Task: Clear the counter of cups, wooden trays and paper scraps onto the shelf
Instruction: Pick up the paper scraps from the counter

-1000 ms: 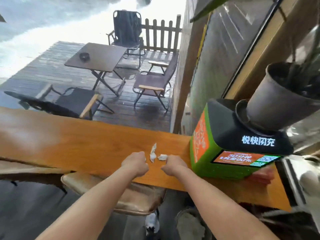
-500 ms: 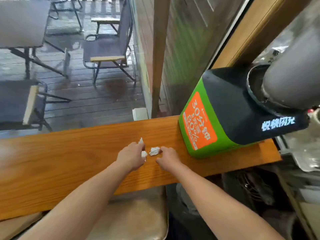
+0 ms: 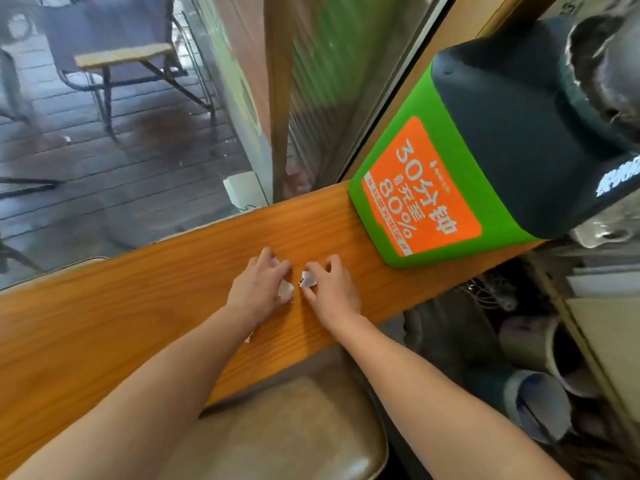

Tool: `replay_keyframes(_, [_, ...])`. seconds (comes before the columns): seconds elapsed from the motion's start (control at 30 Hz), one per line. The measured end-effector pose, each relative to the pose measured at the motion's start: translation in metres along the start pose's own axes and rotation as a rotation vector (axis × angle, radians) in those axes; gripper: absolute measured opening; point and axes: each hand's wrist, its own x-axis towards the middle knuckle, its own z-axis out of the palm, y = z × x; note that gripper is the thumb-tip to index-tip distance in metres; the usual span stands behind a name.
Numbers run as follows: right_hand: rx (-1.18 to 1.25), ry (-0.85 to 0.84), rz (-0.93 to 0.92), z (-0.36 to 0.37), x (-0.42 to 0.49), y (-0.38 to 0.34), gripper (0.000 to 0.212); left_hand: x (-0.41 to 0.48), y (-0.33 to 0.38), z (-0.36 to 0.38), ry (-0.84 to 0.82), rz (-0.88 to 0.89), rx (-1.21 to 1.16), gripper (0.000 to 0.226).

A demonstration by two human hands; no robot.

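Two small white paper scraps lie on the orange wooden counter [image 3: 121, 327]. My left hand [image 3: 258, 289] rests palm-down with its fingers curled over the left paper scrap [image 3: 286, 289]. My right hand [image 3: 334, 294] pinches the right paper scrap [image 3: 307, 279] between thumb and fingertips, still on the wood. The two hands nearly touch. A further white bit [image 3: 248, 338] peeks out from under my left forearm.
A green and black charging box [image 3: 433, 202] with an orange label stands on the counter right of my hands, with a grey plant pot [image 3: 602, 64] on top. A tan stool seat [image 3: 277, 438] sits below the counter. Cups [image 3: 540, 403] lie low at the right.
The view has tilted down and moved closer. Both hands have closed further over the two scraps, the left now covering most of its piece.
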Motion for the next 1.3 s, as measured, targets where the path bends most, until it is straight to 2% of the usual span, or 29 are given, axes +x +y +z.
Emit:
replay_keyframes(0.1, [0.014, 0.067, -0.04, 0.004, -0.006, 0.003, 0.016, -0.003, 0.001, 0.002, -0.015, 0.025, -0.09, 0.026])
replay_keyframes(0.17, [0.023, 0.058, -0.042, 0.005, -0.011, 0.006, 0.013, -0.004, 0.003, 0.0, -0.041, 0.029, -0.103, 0.018])
replay_keyframes(0.33, [0.123, -0.019, 0.027, 0.006, -0.031, 0.023, 0.011, -0.009, 0.005, -0.01, -0.091, 0.05, -0.003, 0.027])
replay_keyframes(0.5, [0.174, -0.112, 0.058, 0.002, -0.049, 0.04, 0.014, -0.023, 0.002, -0.027, 0.004, -0.012, 0.043, 0.035])
replay_keyframes(0.6, [0.202, -0.11, 0.052, -0.008, -0.05, 0.041, 0.017, -0.034, 0.006, -0.035, 0.045, -0.045, 0.025, 0.038])
replay_keyframes(0.73, [0.18, -0.148, 0.06, -0.022, -0.055, 0.03, 0.02, -0.053, 0.012, -0.04, 0.047, -0.063, 0.027, 0.041])
replay_keyframes(0.9, [0.238, -0.319, -0.003, -0.035, -0.058, 0.006, 0.03, -0.084, 0.014, -0.048, -0.118, -0.153, 0.103, 0.027])
replay_keyframes(1.03, [0.223, -0.437, -0.044, -0.033, -0.061, -0.011, 0.025, -0.107, 0.008, -0.049, -0.284, -0.27, 0.171, 0.02])
replay_keyframes(1.17, [0.158, -0.465, -0.09, -0.022, -0.062, -0.031, 0.019, -0.127, -0.002, -0.05, -0.317, -0.313, 0.136, 0.022])
replay_keyframes(1.3, [0.113, -0.447, -0.136, -0.009, -0.062, -0.045, 0.01, -0.136, -0.013, -0.045, -0.38, -0.34, 0.042, 0.014])
